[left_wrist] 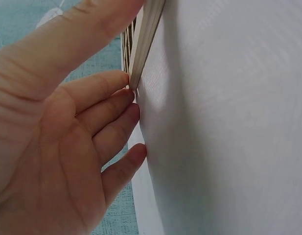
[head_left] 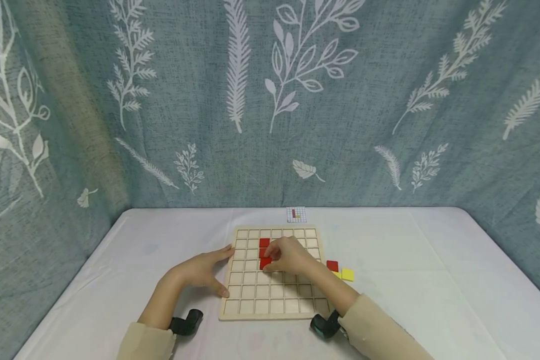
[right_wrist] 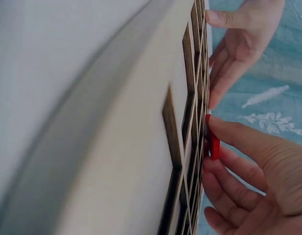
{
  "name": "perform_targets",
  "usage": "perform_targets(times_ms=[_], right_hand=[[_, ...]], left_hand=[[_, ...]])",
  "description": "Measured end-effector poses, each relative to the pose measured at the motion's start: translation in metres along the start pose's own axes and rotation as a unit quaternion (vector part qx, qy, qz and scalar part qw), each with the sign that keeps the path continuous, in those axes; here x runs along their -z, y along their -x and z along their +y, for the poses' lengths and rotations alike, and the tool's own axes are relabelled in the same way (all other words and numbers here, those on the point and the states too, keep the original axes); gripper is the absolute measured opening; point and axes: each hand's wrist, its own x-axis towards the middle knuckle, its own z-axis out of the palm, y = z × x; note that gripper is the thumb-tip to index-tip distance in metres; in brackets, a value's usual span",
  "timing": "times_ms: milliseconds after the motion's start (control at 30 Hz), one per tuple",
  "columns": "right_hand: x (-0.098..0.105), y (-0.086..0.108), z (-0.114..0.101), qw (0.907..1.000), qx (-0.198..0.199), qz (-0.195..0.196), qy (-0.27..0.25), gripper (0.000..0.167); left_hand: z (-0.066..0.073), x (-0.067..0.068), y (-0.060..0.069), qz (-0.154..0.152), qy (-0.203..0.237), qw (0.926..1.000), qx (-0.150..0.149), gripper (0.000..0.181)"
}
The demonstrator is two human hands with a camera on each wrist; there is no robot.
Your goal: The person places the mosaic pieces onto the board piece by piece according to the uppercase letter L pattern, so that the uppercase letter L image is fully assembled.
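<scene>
Right hand (head_left: 291, 256) pinching red tile (right_wrist: 215, 147), yellow tiles (head_left: 348, 275) in head view only

At the centre of the head view, the right hand (head_left: 290, 256) is hiding part of the grid board (head_left: 227, 312) and partly covering the lowest red tile (head_left: 264, 264); to its right, the forearm (head_left: 335, 290) is overlapping one yellow tile (head_left: 337, 274). Above the board, the card (head_left: 296, 214) is showing too small for fine detail. Both sleeves (head_left: 146, 342) are running off the bottom edge. In the left wrist view, the left hand (left_wrist: 75, 127) is leaving the frame at left.
</scene>
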Motion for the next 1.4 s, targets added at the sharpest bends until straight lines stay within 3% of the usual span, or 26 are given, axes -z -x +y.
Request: perform_targets(times_ms=[367,700,867,1233,1333,1400], right_hand=[[-0.008,0.001,-0.001,0.9997,-0.009,0.019,0.016,0.019],[-0.01,0.001,0.002,0.9989,-0.024,0.034,0.023,0.028],[-0.009,0.001,0.003,0.9992,-0.022,0.033,0.008,0.02],[-0.005,0.003,0.0,0.9984,-0.03,0.022,-0.043,0.019],[0.003,0.005,0.0,0.9943,-0.033,0.011,-0.101,0.022],[0.01,0.007,0.002,0.9864,-0.04,0.0,-0.16,0.025]], left_hand=[[-0.003,-0.001,-0.003,-0.002,0.001,1.0,-0.004,0.101],[-0.003,-0.002,-0.003,0.003,0.006,1.0,-0.005,0.101],[-0.004,-0.002,-0.004,0.007,0.001,1.0,-0.003,0.101],[-0.005,-0.001,-0.003,0.004,0.013,0.9999,-0.007,0.101],[-0.006,-0.001,-0.004,0.005,0.013,0.9999,-0.008,0.101],[-0.006,-0.001,-0.004,0.008,0.01,0.9999,-0.007,0.101]])
